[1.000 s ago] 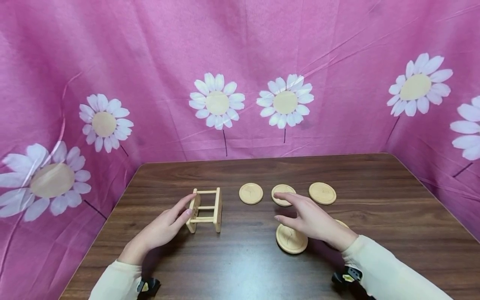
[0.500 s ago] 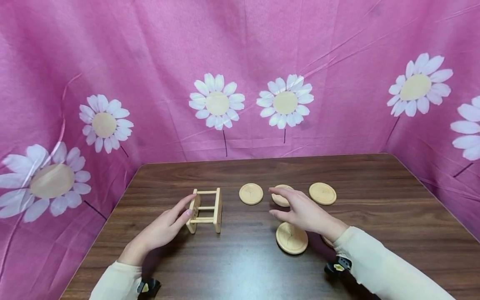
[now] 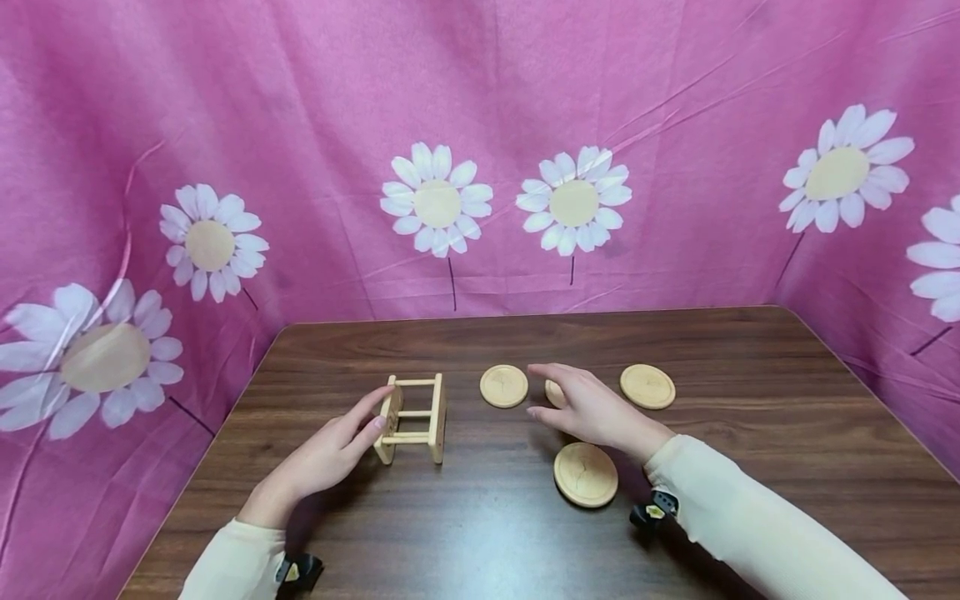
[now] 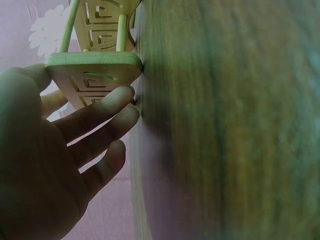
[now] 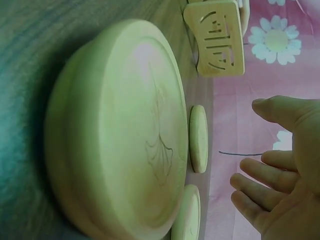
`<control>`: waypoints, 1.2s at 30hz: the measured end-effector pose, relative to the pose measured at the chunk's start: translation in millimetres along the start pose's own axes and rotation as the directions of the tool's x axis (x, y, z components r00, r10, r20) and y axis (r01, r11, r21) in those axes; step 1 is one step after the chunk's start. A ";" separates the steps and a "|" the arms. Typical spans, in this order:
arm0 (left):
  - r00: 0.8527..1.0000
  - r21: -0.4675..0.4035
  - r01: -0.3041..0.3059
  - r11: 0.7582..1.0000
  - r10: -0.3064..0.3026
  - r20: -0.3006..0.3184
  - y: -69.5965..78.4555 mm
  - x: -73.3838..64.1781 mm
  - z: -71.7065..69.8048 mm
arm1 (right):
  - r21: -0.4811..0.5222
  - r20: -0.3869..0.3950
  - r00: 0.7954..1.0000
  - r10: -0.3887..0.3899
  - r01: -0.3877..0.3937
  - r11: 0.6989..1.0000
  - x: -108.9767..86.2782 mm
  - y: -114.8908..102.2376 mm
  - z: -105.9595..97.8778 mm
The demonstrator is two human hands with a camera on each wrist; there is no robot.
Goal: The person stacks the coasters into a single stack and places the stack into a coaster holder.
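Observation:
A small wooden coaster rack [image 3: 412, 414] with crossbars stands at the left. My left hand [image 3: 322, 454] touches its left side panel with thumb and index finger; in the left wrist view the other fingers spread loosely beside the panel [image 4: 90, 82]. My right hand [image 3: 600, 412] hovers over the middle coaster [image 3: 553, 394], partly covering it, with nothing in its relaxed fingers. Close by are a front coaster [image 3: 586, 475], a left one [image 3: 504, 386] and a right one [image 3: 648, 387]. A leaf-like engraving marks the large coaster [image 5: 160, 150] in the right wrist view.
The dark wood-grain table [image 3: 480, 533] is backed by a pink curtain [image 3: 487, 83] with white daisies. A black wrist camera [image 3: 656, 510] sits under the right sleeve [image 3: 735, 508], and another [image 3: 298, 571] by the left sleeve.
My right hand has moved left and slightly away from me, covering more of the middle coaster. A coaster near the right wrist is now hidden by that arm. The left hand stays at the rack.

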State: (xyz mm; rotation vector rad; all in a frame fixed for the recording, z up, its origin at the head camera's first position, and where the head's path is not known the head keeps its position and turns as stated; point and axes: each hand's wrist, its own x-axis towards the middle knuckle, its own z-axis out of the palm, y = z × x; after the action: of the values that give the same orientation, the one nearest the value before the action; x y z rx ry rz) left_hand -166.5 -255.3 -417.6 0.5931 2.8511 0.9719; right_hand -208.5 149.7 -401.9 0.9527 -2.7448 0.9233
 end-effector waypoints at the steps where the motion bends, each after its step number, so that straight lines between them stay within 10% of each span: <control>1: 1.000 0.000 -0.002 1.000 0.002 0.000 0.1 0.0 0.0 | -0.001 0.001 1.000 0.002 -0.002 1.000 1.3 0.2 0.5; 36: 1.000 0.003 0.007 1.000 -0.007 0.019 2.4 0.2 -1.5 | 0.009 0.152 0.977 0.152 -0.155 0.988 46.6 16.0 20.0</control>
State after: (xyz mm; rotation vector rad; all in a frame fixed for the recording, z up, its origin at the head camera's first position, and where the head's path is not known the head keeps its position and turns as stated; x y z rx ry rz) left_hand -166.2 -254.4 -415.0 0.5887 2.8368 0.9564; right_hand -253.1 123.3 -413.7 0.8567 -2.9776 0.9410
